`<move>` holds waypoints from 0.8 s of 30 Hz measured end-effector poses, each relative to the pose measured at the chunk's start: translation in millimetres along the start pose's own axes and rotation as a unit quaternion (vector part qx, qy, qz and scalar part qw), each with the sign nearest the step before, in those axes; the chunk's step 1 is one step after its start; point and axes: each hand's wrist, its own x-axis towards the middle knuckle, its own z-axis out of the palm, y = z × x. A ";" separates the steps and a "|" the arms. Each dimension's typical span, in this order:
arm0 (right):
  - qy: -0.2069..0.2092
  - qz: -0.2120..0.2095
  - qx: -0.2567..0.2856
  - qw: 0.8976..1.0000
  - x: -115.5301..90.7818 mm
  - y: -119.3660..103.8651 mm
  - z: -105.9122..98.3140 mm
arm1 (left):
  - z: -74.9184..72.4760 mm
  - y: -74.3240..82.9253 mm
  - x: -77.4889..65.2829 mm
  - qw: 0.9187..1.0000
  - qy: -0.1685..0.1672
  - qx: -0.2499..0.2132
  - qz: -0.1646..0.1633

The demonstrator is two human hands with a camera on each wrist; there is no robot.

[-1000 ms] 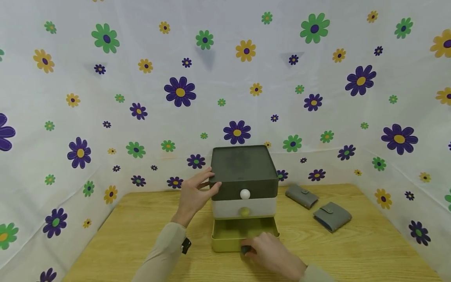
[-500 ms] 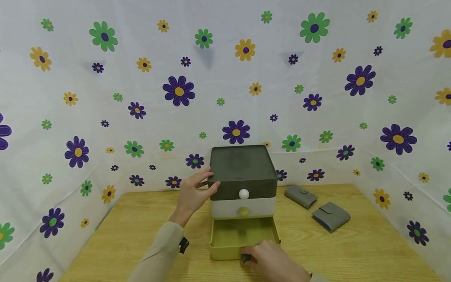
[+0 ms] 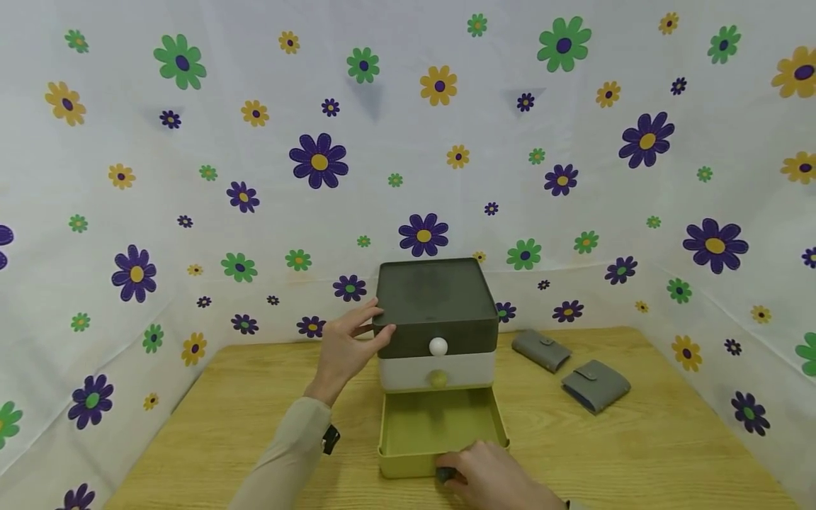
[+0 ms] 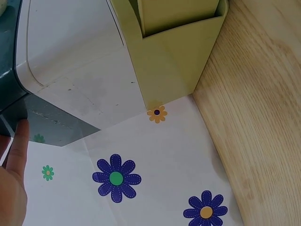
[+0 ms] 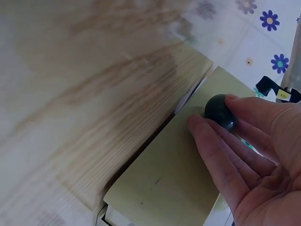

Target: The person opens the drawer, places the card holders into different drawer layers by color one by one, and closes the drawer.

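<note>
A small desktop drawer unit (image 3: 436, 290) stands on the table, with a dark top drawer, a white middle drawer (image 3: 408, 371) and an olive-green bottom drawer (image 3: 408, 465). My left hand (image 3: 344, 352) holds its upper left front corner, thumb at the front and fingers along the side. The bottom drawer sticks well out and its visible floor is bare. At its front, my right hand (image 3: 494, 478) pinches the round dark green knob (image 5: 219, 112) between thumb and fingers. The upper drawers, pushed in, carry a white knob (image 3: 438, 346) and an olive knob (image 3: 438, 379).
Right of the unit lie two grey snap-closed wallets, one farther back (image 3: 541, 349) and one nearer (image 3: 596, 386). A white flower-print cloth (image 3: 255, 227) hangs behind and at both sides of the wooden table (image 3: 637, 453).
The bottom drawer has slid farther out toward me with my right hand on its knob. My left hand has kept its place at the unit's corner. The view has shifted slightly.
</note>
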 end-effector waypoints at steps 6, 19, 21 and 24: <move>0.003 -0.004 0.007 1.000 0.2 -0.5 -0.2 | -1.0 -0.8 -0.5 1.000 0.002 -0.002 -0.001; -0.005 0.005 0.010 1.000 -0.5 0.1 1.0 | 1.2 0.1 -1.8 1.000 0.005 -0.001 -0.004; -0.008 0.009 0.015 1.000 -0.7 -0.1 1.3 | 1.2 0.5 -1.8 1.000 0.004 -0.003 -0.008; -0.006 0.012 0.018 1.000 -0.3 -1.3 1.2 | 0.6 1.2 -0.8 1.000 0.003 -0.008 -0.011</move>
